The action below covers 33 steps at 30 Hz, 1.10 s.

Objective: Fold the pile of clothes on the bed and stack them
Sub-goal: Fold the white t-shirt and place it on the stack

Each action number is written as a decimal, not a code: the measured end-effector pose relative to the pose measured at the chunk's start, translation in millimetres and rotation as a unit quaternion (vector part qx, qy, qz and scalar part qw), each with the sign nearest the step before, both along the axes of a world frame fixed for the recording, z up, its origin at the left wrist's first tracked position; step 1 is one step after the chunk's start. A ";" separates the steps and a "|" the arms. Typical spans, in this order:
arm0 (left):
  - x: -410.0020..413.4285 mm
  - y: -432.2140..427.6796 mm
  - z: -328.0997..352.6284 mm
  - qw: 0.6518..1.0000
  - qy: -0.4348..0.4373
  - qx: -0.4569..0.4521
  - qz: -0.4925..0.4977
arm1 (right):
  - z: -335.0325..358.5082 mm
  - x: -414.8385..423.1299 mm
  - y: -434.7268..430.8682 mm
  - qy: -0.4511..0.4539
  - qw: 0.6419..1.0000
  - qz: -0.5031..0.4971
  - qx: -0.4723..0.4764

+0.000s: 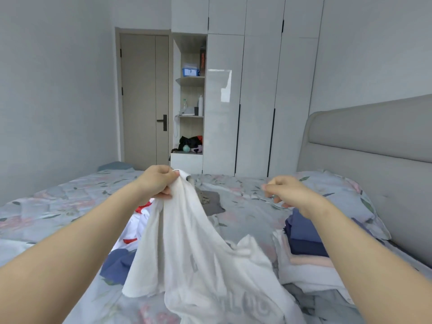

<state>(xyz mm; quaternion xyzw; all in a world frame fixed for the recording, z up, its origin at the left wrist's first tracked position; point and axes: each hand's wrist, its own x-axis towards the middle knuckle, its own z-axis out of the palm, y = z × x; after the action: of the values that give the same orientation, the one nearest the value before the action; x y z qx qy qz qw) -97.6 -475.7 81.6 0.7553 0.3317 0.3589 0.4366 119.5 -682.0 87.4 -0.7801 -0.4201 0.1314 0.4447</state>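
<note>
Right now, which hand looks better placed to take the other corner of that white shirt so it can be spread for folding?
The right hand, probably. It is empty and raised level with the left hand, which already pinches the white shirt at its top, so the left cannot let go without dropping it.

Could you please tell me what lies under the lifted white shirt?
White shirt drapes over a blue garment and a red-trimmed white one on the bed; anything beneath its middle is covered.
</note>
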 end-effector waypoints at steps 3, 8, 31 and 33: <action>12.7 -10.9 -0.5 0.999 0.021 0.027 -0.040 | -23.2 -22.0 19.2 0.011 0.995 0.086 -0.043; 17.5 -11.6 -4.7 0.992 -0.018 0.027 -0.121 | -69.6 -33.0 57.4 0.058 0.984 0.152 -0.071; 23.4 59.5 -45.0 0.988 -0.001 0.003 0.155 | -84.9 50.0 48.1 -0.054 0.983 -0.148 -0.090; 27.1 50.3 -37.2 0.987 -0.009 -0.033 0.158 | -67.2 41.9 46.2 0.150 0.978 -0.141 0.030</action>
<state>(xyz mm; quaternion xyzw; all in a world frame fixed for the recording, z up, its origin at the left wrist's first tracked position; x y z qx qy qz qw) -70.5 -425.3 44.4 0.6753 0.4543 0.4189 0.4027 161.3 -635.8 20.2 -0.7893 -0.2376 0.1702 0.5400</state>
